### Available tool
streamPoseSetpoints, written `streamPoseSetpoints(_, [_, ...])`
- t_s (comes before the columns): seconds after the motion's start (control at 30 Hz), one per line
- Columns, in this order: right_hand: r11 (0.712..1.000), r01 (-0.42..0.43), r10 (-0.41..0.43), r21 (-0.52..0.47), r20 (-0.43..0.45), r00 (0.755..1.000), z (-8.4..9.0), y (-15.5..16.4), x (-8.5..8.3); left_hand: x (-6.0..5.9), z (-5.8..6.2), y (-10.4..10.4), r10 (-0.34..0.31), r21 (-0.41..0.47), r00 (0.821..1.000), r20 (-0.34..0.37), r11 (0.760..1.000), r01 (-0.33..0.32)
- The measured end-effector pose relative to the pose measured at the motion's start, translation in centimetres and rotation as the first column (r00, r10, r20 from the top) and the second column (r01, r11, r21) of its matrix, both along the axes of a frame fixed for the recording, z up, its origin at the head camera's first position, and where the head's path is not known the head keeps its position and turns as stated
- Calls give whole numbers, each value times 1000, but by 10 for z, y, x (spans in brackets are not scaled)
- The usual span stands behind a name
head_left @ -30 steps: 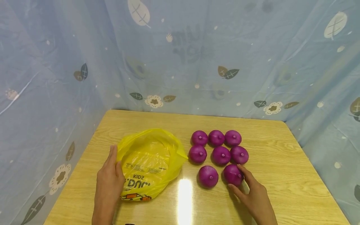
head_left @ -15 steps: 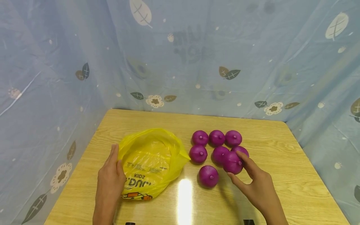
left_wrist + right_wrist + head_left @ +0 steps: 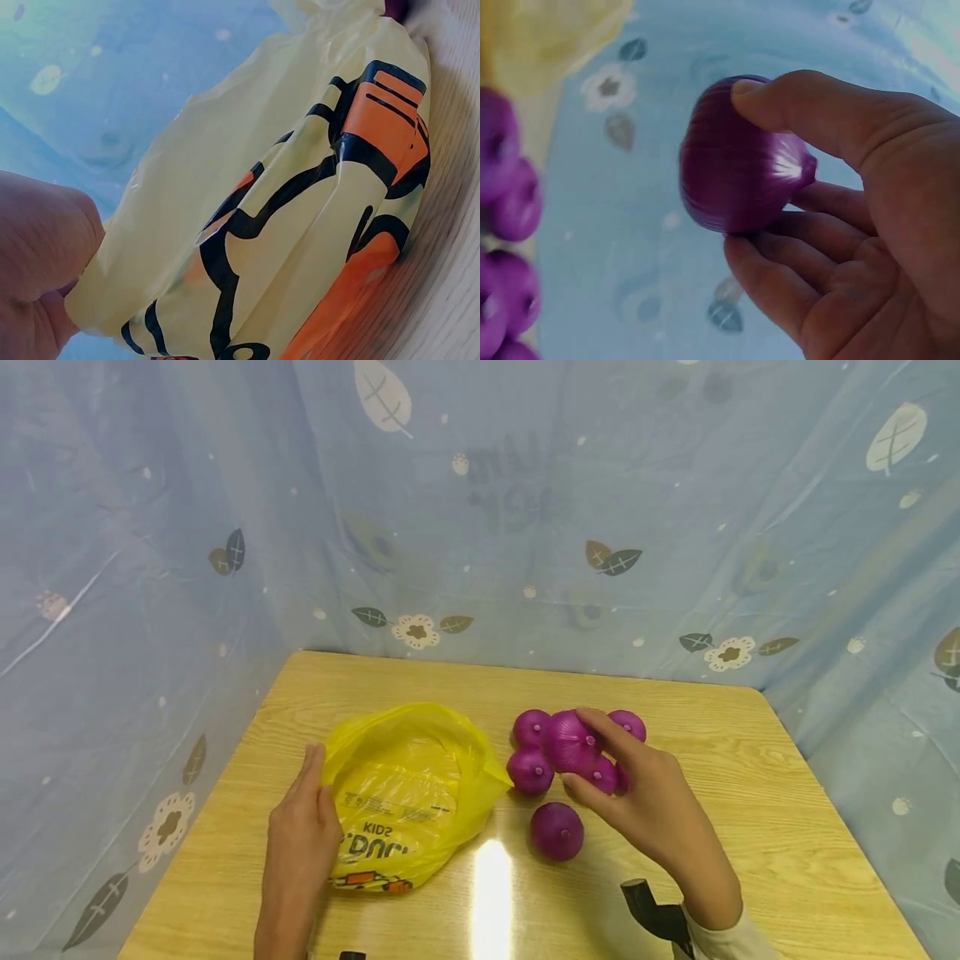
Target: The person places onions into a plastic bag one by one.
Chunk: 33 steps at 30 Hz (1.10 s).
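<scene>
Pinching a glossy round purple onion (image 3: pixel 568 742) in the right hand (image 3: pixel 651 810) above the cluster, left hand (image 3: pixel 303 833) gripping the crinkly yellow bag's (image 3: pixel 401 793) rim, bare wooden surface (image 3: pixel 780 827) rightward.

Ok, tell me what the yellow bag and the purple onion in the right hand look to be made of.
Yellow bag: thin, glossy, see-through plastic film; it crinkles and carries orange and black print.
Purple onion: smooth, shiny skin with fine lengthwise lines and a bright highlight; its even colour and neat nub suggest moulded plastic, though it could be real.
</scene>
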State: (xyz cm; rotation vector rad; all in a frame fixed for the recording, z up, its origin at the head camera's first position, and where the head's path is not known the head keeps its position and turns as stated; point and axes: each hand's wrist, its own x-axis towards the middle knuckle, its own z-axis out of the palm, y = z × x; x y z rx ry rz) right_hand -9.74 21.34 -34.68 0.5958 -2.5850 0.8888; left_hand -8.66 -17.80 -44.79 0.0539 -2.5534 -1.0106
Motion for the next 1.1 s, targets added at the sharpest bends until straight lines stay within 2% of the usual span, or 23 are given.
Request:
streamPoseSetpoints(0.23, [993,-114,116,-28,56,992,21,-35,-16,0,1,0,4,6,1000,19,1000,-4])
streamPoseSetpoints(0.43, [989,-149,149,-6,108,983,32,-64,-26,1,1,-1,4,11,1000,15,1000,-4])
streamPoseSetpoints(0.57, [983,-181,173,21,198,965,36,-83,-31,2,1,-1,6,12,1000,23,1000,-7])
streamPoseSetpoints(0.83, [973,-208,176,99,258,950,29,-116,-40,2,-3,2,0,8,1000,20,1000,-1])
streamPoseSetpoints(1.1, [954,-272,197,130,412,890,9,-146,-52,4,-4,4,30,-13,1000,9,999,-29])
